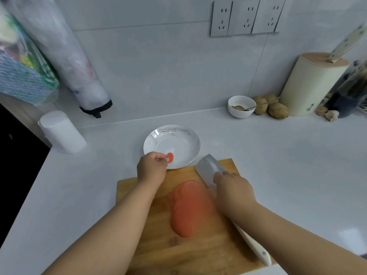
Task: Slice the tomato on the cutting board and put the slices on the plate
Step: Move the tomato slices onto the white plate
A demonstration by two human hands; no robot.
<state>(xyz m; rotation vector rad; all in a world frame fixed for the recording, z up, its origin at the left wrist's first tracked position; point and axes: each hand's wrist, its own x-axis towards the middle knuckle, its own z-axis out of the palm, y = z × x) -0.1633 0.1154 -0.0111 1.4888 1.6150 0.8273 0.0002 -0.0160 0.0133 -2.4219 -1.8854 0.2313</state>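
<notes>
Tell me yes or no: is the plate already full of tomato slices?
No: the plate is bare, with only one tomato slice pinched in the left hand over its near rim.

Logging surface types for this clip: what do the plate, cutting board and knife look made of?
Plate: glossy white ceramic, probably; bright reflections, thin gold rim. Cutting board: wood, matte, visible grain. Knife: dull grey metal blade, smooth white handle, likely plastic.

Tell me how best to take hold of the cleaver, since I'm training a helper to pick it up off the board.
Grip the cleaver by its white handle, coming from the near right corner of the cutting board. The handle points that way and lies clear, while the right hand rests over the broad blade at its far end.
</notes>
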